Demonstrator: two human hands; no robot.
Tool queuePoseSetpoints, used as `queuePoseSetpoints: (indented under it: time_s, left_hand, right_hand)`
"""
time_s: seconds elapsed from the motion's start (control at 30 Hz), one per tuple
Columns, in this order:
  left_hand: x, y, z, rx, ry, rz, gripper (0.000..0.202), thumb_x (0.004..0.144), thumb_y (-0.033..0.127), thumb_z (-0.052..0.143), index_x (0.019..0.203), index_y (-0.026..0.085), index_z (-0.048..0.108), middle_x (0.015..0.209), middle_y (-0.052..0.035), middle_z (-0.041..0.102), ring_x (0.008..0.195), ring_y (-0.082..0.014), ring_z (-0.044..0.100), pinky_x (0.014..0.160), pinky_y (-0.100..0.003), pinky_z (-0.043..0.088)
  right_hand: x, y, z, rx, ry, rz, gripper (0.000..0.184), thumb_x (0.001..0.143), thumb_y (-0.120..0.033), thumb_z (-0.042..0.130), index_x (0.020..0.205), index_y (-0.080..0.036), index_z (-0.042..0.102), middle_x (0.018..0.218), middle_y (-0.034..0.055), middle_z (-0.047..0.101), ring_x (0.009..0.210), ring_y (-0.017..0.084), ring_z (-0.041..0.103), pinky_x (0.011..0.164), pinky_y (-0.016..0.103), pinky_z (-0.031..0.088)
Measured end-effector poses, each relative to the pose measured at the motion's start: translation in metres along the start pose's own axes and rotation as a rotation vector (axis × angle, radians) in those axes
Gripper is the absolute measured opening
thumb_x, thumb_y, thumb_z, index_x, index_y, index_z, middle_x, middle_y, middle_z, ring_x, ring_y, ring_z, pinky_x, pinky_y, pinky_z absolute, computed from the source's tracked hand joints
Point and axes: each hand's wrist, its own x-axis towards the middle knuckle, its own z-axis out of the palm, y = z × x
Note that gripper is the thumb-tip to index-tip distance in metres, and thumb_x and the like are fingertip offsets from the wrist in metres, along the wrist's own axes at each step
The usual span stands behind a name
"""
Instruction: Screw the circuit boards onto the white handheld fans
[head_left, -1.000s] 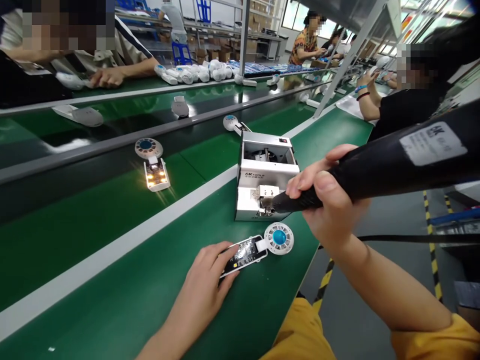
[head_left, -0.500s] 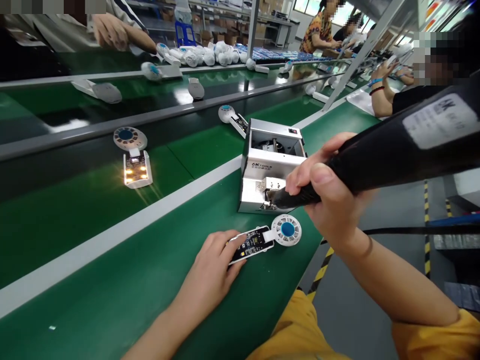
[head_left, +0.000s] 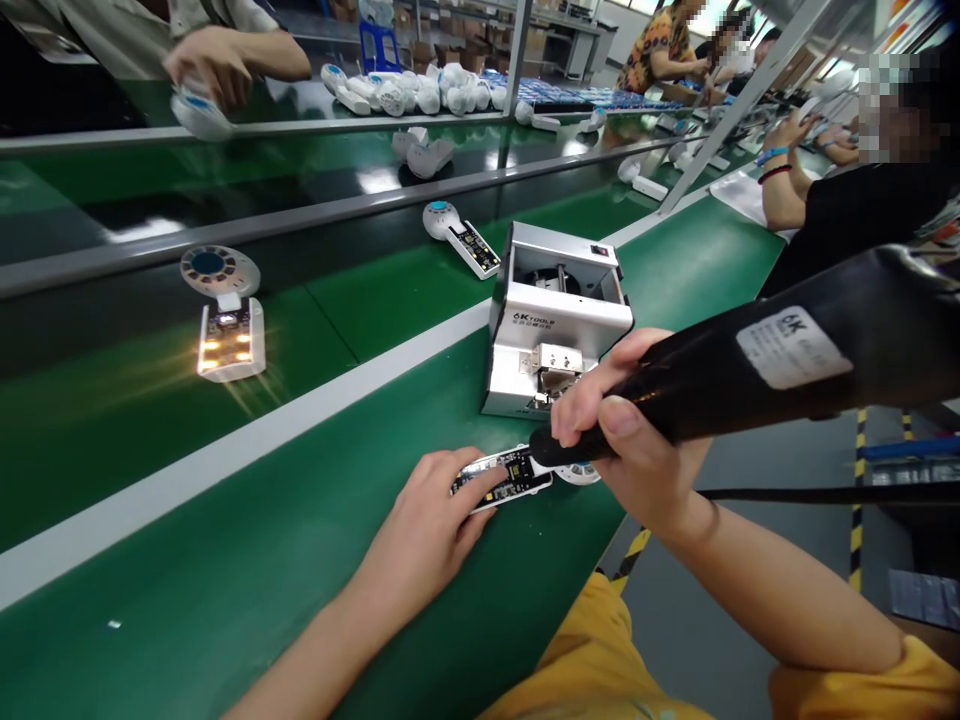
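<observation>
Head view, circuit-board device (head_left: 525, 474), left hand (head_left: 433, 502) gripping one end, right hand (head_left: 643, 450) clutching driver (head_left: 720, 375) over its middle

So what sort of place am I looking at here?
Probably a factory assembly line for small electronics: the right hand holds a black tool near an exposed circuit board, white devices lie along the green surface, and other people work nearby.
</observation>
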Motion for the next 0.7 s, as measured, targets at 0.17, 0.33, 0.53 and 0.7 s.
queuePoseSetpoints:
  time_s: [0.17,0.33,0.53,0.7]
  left_hand:
    - [0.000,0.001,0.000,-0.013,0.004,-0.001,0.033,0.098,0.016,0.057,0.130,0.024,0.060,0.127,-0.0114,0.060,0.109,-0.0281,0.056,0.091,-0.045,0.055]
    - [0.000,0.001,0.003,-0.008,0.013,-0.008,0.031,0.099,0.018,0.055,0.130,0.022,0.060,0.127,-0.0133,0.059,0.109,-0.0294,0.056,0.091,-0.048,0.055]
    - [0.000,0.000,0.003,-0.016,0.023,0.000,0.032,0.100,0.020,0.054,0.131,0.022,0.060,0.127,-0.0133,0.060,0.109,-0.0289,0.057,0.091,-0.047,0.055]
    - [0.000,0.001,0.001,0.005,0.002,-0.001,0.032,0.099,0.017,0.054,0.130,0.023,0.060,0.128,-0.0126,0.060,0.109,-0.0289,0.057,0.092,-0.047,0.055]
  right_hand:
    - [-0.001,0.005,0.002,0.020,0.004,-0.007,0.023,0.094,-0.023,0.069,0.111,-0.027,0.054,0.071,-0.0062,0.062,0.053,0.014,0.058,0.055,0.033,0.052]
    - [0.002,0.016,0.007,0.016,0.015,0.004,0.025,0.089,-0.022,0.073,0.106,-0.027,0.055,0.070,-0.0062,0.062,0.053,0.015,0.059,0.055,0.033,0.054]
    - [0.004,0.024,0.012,-0.069,0.018,0.025,0.025,0.086,-0.031,0.077,0.103,-0.028,0.058,0.062,-0.0068,0.062,0.046,0.016,0.056,0.048,0.033,0.051]
    - [0.019,-0.009,0.003,-0.037,0.115,0.014,0.029,0.086,-0.026,0.075,0.110,-0.027,0.058,0.064,-0.0058,0.065,0.049,0.018,0.059,0.051,0.037,0.052]
